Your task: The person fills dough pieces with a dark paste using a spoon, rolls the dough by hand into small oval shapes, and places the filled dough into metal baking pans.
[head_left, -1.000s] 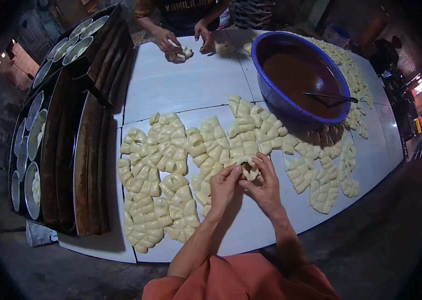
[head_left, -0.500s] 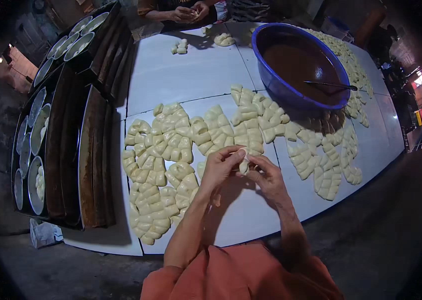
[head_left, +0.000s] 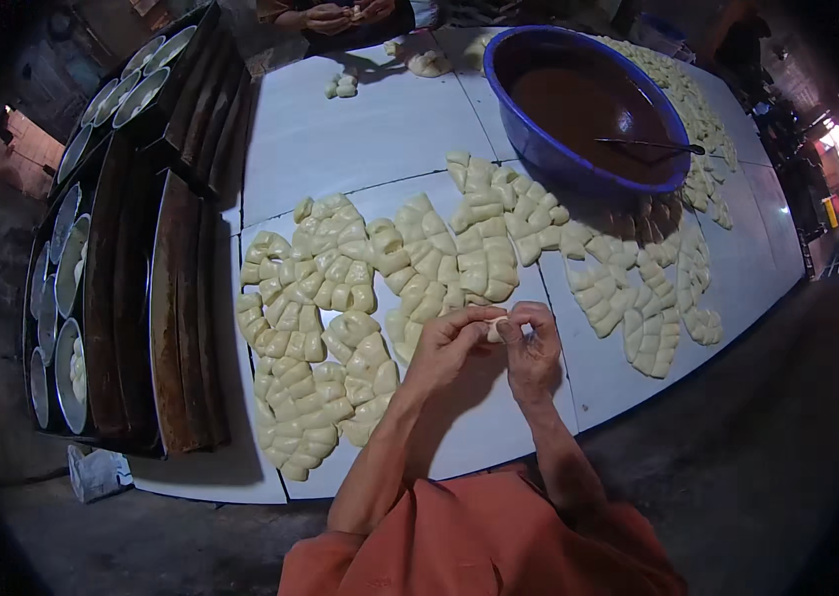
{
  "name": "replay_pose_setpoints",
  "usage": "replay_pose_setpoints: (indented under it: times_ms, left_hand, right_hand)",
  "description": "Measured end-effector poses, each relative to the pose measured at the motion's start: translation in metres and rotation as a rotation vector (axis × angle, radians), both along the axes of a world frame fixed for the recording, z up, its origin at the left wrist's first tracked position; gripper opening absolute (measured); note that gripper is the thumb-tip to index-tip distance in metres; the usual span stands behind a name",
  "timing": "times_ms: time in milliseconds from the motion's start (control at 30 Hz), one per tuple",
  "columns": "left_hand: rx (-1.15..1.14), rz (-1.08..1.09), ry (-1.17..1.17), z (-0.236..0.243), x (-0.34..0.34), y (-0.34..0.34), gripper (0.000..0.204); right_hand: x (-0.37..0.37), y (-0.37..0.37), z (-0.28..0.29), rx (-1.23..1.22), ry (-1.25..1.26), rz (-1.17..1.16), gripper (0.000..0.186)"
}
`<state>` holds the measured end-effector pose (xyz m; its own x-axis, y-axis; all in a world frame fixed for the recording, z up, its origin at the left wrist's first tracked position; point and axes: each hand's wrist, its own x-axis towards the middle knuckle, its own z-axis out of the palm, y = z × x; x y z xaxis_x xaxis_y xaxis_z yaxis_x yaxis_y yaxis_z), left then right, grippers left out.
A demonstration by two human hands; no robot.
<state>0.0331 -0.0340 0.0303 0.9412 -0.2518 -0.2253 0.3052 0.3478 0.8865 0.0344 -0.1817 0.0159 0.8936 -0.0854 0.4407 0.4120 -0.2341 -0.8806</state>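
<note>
- The orange-red garment (head_left: pixel 459 541) of the person occupied the near edge of the view.
- The left hand (head_left: pixel 447 343) pinched a small dough piece (head_left: pixel 496 330) between thumb and fingers.
- The right hand (head_left: pixel 531 353) pinched the same piece from the opposite side, fingers bent; its exact contact was partly hidden.
- The small dough piece was located between both hands, raised above the white surface (head_left: pixel 501 437).
- Left dough pieces (head_left: pixel 300 407), pale and glossy, lay side by side on the surface, left of and beyond the left hand.
- Right dough pieces (head_left: pixel 653 343) lay to the right of the right hand, near the basin.
- Dark racks (head_left: pixel 107 298) along the left side carried round metal pans (head_left: pixel 70 372), some containing pale dough.
- The blue-purple basin (head_left: pixel 588 177) stood beyond the hands, to the right, containing brown contents (head_left: pixel 578 99); a dark utensil (head_left: pixel 648 145) rested across its rim.
- Far dough lumps (head_left: pixel 341 86) lay near the far edge.
- A co-worker's hands (head_left: pixel 328 18) held a pale piece beyond that edge.
</note>
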Motion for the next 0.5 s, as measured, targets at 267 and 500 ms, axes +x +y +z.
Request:
replay_pose_setpoints:
  times_ms: [267, 500]
  left_hand:
    - [0.08, 0.103, 0.068, 0.011, -0.012, -0.014, 0.029]
    - [0.282, 0.148, 0.1, 0.0, -0.031, -0.014, 0.033]
  right_hand:
    - [0.001, 0.0, 0.002, 0.044, 0.325, -0.131, 0.023]
    - [-0.027, -0.016, 0.039, -0.203, 0.362, 0.124, 0.026]
